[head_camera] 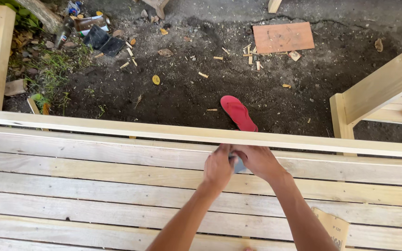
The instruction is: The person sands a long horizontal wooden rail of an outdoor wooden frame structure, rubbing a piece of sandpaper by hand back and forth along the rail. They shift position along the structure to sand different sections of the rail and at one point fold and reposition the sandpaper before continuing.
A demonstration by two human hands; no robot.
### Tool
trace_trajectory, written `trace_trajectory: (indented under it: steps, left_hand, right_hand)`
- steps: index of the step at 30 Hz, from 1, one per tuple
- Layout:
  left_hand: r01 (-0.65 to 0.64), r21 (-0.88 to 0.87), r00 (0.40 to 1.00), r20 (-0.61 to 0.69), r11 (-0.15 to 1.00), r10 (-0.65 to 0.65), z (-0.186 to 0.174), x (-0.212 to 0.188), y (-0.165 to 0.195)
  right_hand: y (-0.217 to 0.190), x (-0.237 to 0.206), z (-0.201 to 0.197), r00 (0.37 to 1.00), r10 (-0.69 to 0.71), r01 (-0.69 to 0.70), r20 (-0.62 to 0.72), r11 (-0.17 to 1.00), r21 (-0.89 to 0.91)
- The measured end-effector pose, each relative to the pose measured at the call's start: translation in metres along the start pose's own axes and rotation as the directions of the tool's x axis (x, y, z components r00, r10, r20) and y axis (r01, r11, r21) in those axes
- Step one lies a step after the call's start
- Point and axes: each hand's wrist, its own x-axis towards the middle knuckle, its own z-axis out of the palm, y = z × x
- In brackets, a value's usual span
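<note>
Pale slatted wooden frame (94, 186), tan sandpaper sheet (333, 227) lying on its near slats

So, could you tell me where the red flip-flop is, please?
The red flip-flop lies on the dirt ground just beyond the long pale wooden rail, right of centre, above both hands.

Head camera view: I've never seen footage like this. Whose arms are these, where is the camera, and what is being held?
The single picture comes from a camera worn on a person's head, looking down. The two bare arms are that person's own. The left hand and right hand meet at the top rail of a pale slatted wood frame, pinching a small grey-blue piece, mostly hidden. A sandpaper sheet lies on the slats. Beyond, on the dirt: a red sandal, a board and wood scraps.
</note>
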Motion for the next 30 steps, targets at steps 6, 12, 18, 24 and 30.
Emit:
trace_trajectory:
  steps: [6,12,18,24,30]
  left_hand:
    - [0.047,0.068,0.996,0.066,0.997,-0.052,0.011,0.027,-0.017]
    - [-0.301,0.364,0.932,0.306,0.881,0.192,0.014,0.026,-0.015]
    - [-0.224,0.374,0.914,0.401,0.900,0.061,0.017,0.050,0.001]
    - [-0.124,0.076,0.943,0.319,0.989,0.093,0.035,0.053,-0.016]
    - [-0.322,0.006,0.932,0.178,0.947,0.316,0.059,0.039,-0.048]
  right_hand:
    - [-0.014,-0.028,0.029,0.696,0.630,-0.644,-0.344,0.760,0.087]
    - [-0.017,-0.062,0.069,0.621,0.773,-0.654,-0.129,0.602,0.459]
    - [0.006,-0.047,0.083,0.639,0.768,-0.642,-0.046,0.565,0.519]
    - [0.053,-0.051,0.083,0.728,0.661,-0.557,0.181,0.418,0.718]
    - [0.077,-0.037,0.095,0.481,0.816,-0.604,0.321,0.043,0.796]
